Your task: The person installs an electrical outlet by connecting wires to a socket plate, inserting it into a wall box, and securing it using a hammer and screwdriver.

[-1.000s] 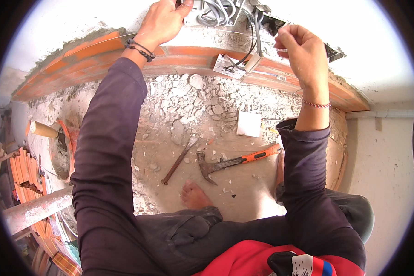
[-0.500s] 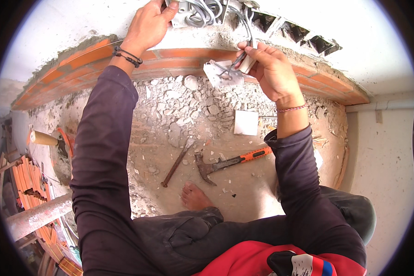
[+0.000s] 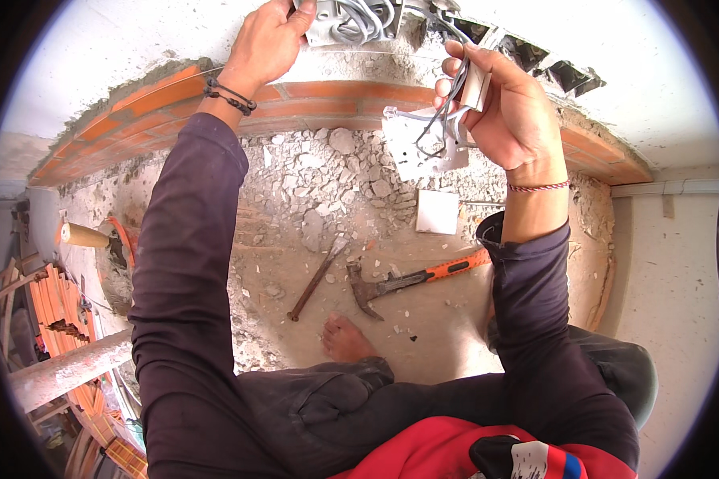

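Rubble-strewn floor lies below as we reach both arms up to the brick wall opening, our left hand [image 3: 265, 40] gripping the grey wall box [image 3: 327, 22] while our right hand [image 3: 507, 112] clasps a white socket plate [image 3: 419, 148] dangling on grey wires [image 3: 367, 17].

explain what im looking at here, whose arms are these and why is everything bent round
A person wears a wide fisheye camera on the head, looking down, so straight edges curve. The arms in dark sleeves are that person's own. The left hand rests on a wall box full of grey cables, set in the wall above an exposed brick course. The right hand holds a small fitting with wires running to a white plate hanging below. On the rubble-strewn floor lie a hammer with an orange handle, a chisel and a white square cover, near the person's bare foot.
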Tool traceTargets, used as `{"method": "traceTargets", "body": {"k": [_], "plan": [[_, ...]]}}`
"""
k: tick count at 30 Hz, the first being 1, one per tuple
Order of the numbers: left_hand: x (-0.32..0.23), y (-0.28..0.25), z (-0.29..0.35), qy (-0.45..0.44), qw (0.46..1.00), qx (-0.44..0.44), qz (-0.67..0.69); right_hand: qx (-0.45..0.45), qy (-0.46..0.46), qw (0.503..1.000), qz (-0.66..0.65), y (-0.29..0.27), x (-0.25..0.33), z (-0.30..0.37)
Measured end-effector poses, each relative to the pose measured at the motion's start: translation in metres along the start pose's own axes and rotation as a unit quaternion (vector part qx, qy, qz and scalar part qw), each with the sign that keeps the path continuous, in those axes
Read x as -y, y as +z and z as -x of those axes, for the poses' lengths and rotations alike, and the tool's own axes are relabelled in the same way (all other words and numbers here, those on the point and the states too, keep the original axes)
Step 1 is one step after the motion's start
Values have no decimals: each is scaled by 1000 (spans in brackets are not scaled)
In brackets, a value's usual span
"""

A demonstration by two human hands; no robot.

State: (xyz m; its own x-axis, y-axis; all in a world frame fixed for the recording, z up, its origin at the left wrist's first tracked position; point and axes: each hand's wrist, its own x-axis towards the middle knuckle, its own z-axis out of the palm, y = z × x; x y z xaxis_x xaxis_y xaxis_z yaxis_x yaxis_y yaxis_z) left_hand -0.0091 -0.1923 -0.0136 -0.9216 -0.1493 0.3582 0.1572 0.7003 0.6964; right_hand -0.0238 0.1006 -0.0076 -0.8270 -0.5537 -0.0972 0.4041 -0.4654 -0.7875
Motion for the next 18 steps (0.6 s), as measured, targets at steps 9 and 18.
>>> {"method": "traceTargets", "body": {"k": [9,18], "plan": [[2,3,2,11,1000,-27,0,-8,-20,981,194,1,5,4],[2,4,1,-13,1000,-11,22,-31,-46,971,234,-13,-8,1]]}}
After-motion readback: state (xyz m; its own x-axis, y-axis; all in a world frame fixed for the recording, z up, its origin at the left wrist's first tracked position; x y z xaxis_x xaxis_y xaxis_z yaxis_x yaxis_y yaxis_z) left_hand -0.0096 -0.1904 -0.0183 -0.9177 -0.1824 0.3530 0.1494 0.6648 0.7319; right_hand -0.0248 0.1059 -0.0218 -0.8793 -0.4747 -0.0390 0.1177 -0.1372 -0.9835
